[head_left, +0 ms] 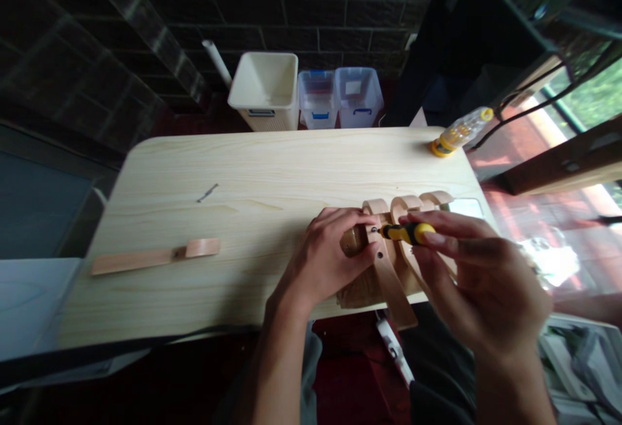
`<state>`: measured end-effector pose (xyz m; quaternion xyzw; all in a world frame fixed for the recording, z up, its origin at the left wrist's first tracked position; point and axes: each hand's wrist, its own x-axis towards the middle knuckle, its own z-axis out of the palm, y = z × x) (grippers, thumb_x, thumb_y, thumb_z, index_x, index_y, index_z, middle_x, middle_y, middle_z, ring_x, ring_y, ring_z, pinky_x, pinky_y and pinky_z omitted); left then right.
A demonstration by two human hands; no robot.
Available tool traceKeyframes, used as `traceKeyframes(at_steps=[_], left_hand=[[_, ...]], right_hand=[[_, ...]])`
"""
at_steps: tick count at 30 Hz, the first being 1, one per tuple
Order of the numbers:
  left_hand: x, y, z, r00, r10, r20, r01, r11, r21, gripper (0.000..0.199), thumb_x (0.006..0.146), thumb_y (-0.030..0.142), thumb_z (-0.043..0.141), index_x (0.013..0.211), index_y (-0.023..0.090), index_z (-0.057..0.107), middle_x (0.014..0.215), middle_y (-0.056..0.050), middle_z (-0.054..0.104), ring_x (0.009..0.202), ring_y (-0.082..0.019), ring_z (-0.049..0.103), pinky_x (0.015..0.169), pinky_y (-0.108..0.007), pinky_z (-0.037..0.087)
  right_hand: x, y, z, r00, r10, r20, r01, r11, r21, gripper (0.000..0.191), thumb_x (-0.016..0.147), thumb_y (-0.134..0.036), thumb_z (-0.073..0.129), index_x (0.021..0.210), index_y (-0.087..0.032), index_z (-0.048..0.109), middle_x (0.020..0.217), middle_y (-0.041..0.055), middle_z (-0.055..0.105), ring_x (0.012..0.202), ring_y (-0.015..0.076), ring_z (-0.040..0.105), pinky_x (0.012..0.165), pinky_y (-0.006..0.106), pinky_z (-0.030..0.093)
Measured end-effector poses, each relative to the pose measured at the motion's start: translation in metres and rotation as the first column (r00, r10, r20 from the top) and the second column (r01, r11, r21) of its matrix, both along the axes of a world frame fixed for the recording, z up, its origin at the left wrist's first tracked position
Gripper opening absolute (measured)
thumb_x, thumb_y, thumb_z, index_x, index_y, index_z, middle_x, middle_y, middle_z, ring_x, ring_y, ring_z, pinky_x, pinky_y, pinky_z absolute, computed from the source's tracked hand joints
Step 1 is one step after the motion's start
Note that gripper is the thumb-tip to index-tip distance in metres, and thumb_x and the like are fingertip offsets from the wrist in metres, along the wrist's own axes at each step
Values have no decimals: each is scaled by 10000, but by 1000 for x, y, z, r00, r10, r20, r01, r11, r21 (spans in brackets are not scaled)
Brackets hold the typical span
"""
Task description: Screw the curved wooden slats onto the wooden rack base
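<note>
A small yellow and black screwdriver point(416, 233) is pinched in the fingers of my right hand point(473, 269). Its tip points left and meets a small dark ring or screw on a pale strap point(391, 282). The strap lies over a brown rounded object point(362, 290) at the table's front edge. My left hand point(333, 250) grips the strap and the brown object, thumb and forefinger on either side of the screwdriver's tip. Further looped straps point(405, 203) stand beside it to the right, partly hidden behind my right hand.
A loose strap point(136, 260) with a looped end and a small dark metal piece point(208, 193) lie on the table point(291, 166)'s left side. A clear yellow-capped bottle point(459, 132) stands back right. Beyond the table are a cream bin point(267, 85) and two clear boxes point(359, 94).
</note>
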<state>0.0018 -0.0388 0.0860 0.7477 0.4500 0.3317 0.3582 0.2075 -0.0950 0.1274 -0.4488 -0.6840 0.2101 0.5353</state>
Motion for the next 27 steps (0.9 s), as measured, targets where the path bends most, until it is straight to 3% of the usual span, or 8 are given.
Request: traceKeyframes(at_steps=[6,13,24,27], left_hand=[[-1,0,-2,1000,1,-1,-1,1000,22,292,971,228,807,1251,307,780,1283,8,832,1226,-238,733,1114,-432,573],[-2,2,-4,1000,-7,-20,8,999,34,283,959,241,791,1237,295,779,1291,-16,828,1231,-261,741,1146,-458,566],[-2,1,-2,1000,0,-27,1,999,36,290,977,249,798,1261,304,780,1258,-8,830,1223,-247,738,1114,-422,579],[-1,1,-3,1000,5,-31,-4,999,35,271,986,253,795,1251,307,784,1277,-11,825,1240,-251,735,1118,-428,581]], right_hand=[[0,4,0,1000,-12,-13,12,1000,22,457,929,4,787,1259,-312,757,1316,62,787,1242,280,791,986,470,712],[-3,-4,9,997,73,-4,-73,996,-49,502,932,44,742,1309,-288,743,1509,92,746,1346,325,767,1068,537,695],[-2,3,0,999,-2,-51,1,1000,-9,487,942,22,761,1284,-324,751,1349,68,786,1268,294,780,987,514,724],[-2,1,2,997,6,-73,-8,1000,-30,480,946,5,761,1302,-317,740,1368,80,782,1316,315,767,1032,541,711]])
